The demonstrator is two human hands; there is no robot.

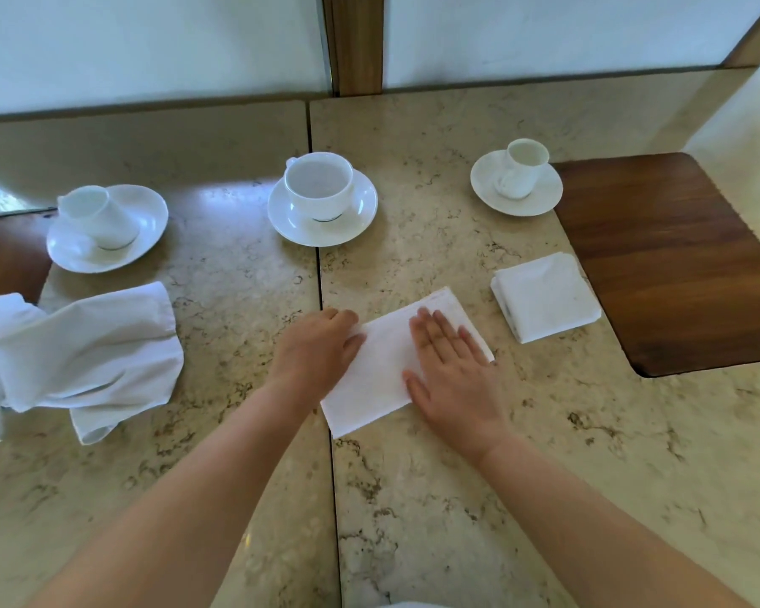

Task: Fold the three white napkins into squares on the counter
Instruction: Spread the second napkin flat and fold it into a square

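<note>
On counter (457, 498): half-folded napkin (382, 379) under flat right fingers (439, 333); left fingers (347, 320) curled at edge.

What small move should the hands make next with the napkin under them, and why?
Probably fold the middle napkin in half once more: it lies as a long rectangle under the flat right hand and left hand, while the finished napkin is already square.
</note>
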